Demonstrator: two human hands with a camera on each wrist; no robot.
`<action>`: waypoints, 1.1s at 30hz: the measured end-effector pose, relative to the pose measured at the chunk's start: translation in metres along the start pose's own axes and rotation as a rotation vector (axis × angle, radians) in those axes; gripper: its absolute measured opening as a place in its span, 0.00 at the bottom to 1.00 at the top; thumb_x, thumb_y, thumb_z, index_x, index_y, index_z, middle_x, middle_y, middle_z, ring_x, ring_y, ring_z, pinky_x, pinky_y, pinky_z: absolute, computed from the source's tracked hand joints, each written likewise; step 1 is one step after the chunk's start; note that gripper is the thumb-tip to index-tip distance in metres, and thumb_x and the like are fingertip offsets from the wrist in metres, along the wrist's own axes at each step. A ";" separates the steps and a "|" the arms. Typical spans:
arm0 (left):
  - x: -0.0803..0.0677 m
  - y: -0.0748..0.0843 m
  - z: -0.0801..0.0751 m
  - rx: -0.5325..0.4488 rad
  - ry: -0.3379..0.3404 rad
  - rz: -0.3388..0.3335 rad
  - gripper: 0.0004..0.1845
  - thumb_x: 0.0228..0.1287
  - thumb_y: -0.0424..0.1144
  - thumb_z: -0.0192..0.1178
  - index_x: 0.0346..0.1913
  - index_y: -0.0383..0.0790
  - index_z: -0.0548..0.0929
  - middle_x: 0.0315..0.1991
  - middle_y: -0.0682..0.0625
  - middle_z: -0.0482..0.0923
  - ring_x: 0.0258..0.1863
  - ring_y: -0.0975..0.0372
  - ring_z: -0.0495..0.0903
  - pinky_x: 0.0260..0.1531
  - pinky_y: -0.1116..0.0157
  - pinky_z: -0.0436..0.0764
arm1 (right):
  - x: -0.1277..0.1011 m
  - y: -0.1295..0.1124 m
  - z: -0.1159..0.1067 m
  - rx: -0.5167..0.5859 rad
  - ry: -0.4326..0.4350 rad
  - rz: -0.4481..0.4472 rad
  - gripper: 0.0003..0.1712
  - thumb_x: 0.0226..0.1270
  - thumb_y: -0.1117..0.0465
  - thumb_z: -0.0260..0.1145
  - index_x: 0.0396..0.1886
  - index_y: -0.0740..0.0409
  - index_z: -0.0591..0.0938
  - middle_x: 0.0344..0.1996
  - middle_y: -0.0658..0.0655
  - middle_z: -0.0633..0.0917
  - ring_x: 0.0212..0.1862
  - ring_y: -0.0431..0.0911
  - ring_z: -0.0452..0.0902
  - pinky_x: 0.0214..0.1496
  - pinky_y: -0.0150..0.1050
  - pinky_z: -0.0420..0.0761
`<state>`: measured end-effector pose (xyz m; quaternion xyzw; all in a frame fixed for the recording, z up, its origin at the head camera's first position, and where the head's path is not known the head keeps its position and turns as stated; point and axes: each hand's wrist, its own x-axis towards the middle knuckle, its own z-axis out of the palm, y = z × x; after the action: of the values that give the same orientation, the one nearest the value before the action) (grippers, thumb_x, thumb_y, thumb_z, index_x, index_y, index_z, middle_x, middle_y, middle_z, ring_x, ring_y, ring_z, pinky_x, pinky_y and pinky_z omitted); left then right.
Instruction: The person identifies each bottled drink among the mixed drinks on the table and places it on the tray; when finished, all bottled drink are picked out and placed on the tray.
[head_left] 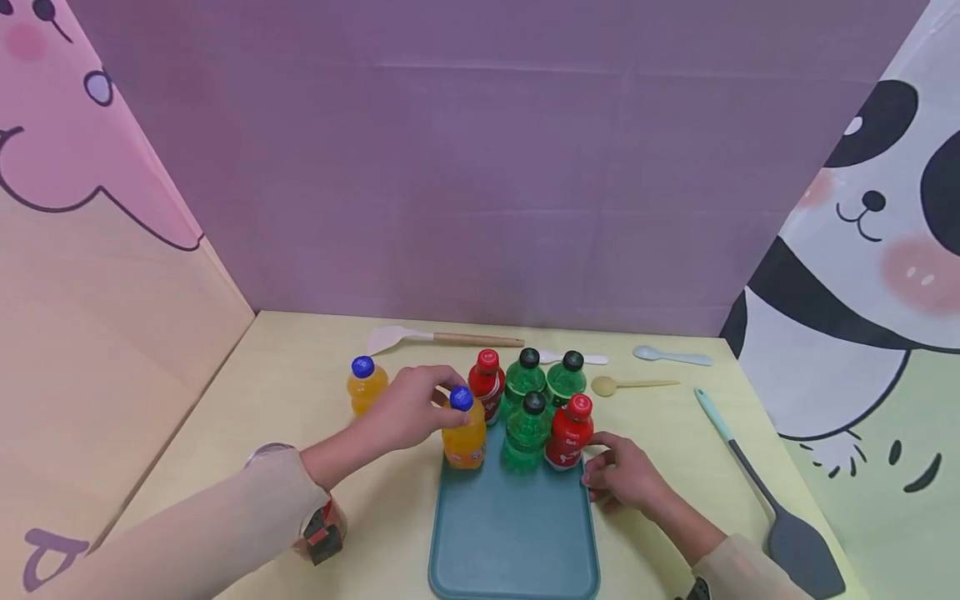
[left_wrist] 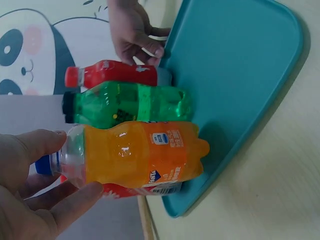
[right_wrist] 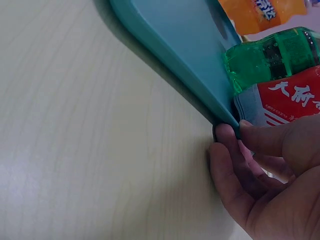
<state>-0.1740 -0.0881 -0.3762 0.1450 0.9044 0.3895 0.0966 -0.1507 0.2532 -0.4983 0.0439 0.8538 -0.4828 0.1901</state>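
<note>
The left hand (head_left: pixel 408 410) grips an orange bottle (head_left: pixel 464 433) near its blue cap; in the left wrist view the thumb and fingers (left_wrist: pixel 75 202) curl round the clear neck. The bottle stands upright, long axis vertical, cap up, on the far left corner of the teal tray (head_left: pixel 513 533). In the left wrist view it lies sideways across the frame only because the camera is turned, with the cap at 9 o'clock.

The right hand (head_left: pixel 624 477) is at the tray's right edge, at about 3 o'clock from the tray's middle. Its fingers (right_wrist: pixel 235 165) curl under the rim and the thumb presses the top, pinching the edge, just beside the near red bottle (head_left: pixel 568 432).

Close at 3 o'clock from the held bottle stands a green bottle (head_left: pixel 528 432), then that red one. Behind them, at 12 to 1 o'clock, are another red bottle (head_left: pixel 487 383) and two more green bottles (head_left: pixel 523 377) (head_left: pixel 566 379), packed close together. A second orange bottle (head_left: pixel 365 384) stands off the tray on the table (head_left: pixel 285 392), at 10 o'clock from the hand.

Count: two orange, two red, three green. Along the far edge lie a wooden-handled spatula (head_left: pixel 427 337), a white spoon (head_left: pixel 592 359), a blue spoon (head_left: pixel 671 357) and a tan spoon (head_left: pixel 630 385); a dark spatula (head_left: pixel 772 500) lies at the right.
</note>
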 end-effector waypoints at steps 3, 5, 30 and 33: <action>0.004 0.002 0.007 -0.008 -0.018 -0.020 0.15 0.60 0.37 0.75 0.49 0.43 0.86 0.44 0.52 0.85 0.44 0.58 0.85 0.40 0.61 0.89 | 0.000 0.001 0.000 0.001 0.005 0.002 0.32 0.62 0.69 0.73 0.66 0.59 0.75 0.36 0.58 0.84 0.28 0.50 0.85 0.27 0.47 0.87; 0.007 0.002 0.010 -0.011 -0.024 -0.030 0.15 0.59 0.37 0.76 0.48 0.43 0.86 0.44 0.52 0.85 0.43 0.59 0.84 0.41 0.62 0.89 | 0.000 0.002 0.000 0.004 0.007 0.004 0.32 0.62 0.69 0.73 0.66 0.60 0.76 0.36 0.58 0.84 0.28 0.50 0.85 0.27 0.46 0.87; 0.001 -0.014 0.001 0.005 -0.100 0.100 0.28 0.65 0.44 0.72 0.66 0.44 0.78 0.60 0.50 0.81 0.59 0.52 0.80 0.56 0.51 0.84 | -0.006 0.010 -0.011 -0.051 -0.161 -0.118 0.41 0.57 0.66 0.78 0.70 0.67 0.72 0.39 0.58 0.84 0.31 0.49 0.83 0.29 0.44 0.87; -0.005 -0.015 -0.015 0.023 -0.061 0.124 0.29 0.67 0.46 0.70 0.68 0.43 0.76 0.64 0.47 0.79 0.62 0.50 0.79 0.61 0.47 0.81 | -0.009 0.010 -0.011 -0.049 -0.167 -0.116 0.41 0.57 0.66 0.78 0.70 0.67 0.72 0.39 0.58 0.84 0.31 0.49 0.83 0.29 0.44 0.86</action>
<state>-0.1766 -0.1101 -0.3765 0.2138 0.8946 0.3798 0.0982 -0.1429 0.2687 -0.4978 -0.0508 0.8476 -0.4739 0.2333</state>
